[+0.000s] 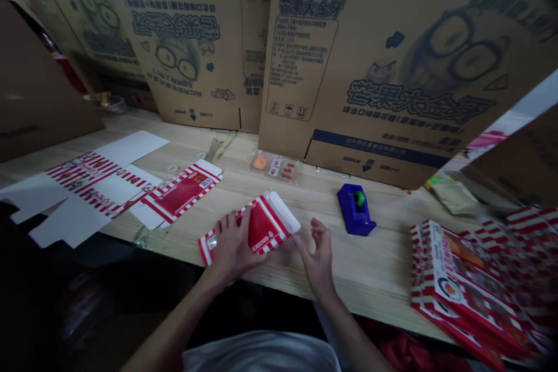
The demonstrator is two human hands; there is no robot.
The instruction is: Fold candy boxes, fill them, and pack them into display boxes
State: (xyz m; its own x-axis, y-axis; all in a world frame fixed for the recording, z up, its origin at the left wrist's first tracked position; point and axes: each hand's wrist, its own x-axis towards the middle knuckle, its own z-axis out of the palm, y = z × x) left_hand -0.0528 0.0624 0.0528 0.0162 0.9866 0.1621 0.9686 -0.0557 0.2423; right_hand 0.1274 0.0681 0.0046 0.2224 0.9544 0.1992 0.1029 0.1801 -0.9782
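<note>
Left hand (231,247) half-closed on a red-and-white striped carton (261,225), fingers covering its near side; contact with the wooden bench (370,267) hidden. Right hand (318,251) empty, partly open, fingers curled, just beside the carton's white end. Nearby: flat carton blanks (87,186), blue tape dispenser (355,209), blurred stack of printed boxes (471,285) cut off at right, corrugated cartons (392,70) blocking the back.

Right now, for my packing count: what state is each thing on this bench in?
Left hand: gripping the red-and-white carton.
Right hand: open, beside the carton.
Carton: partly folded, not closed.
Flat carton blanks: unfolded, lying flat.
Stacked cartons: folded, piled.
Blue tape dispenser: standing.
Cardboard sheets: flattened, leaning upright.
</note>
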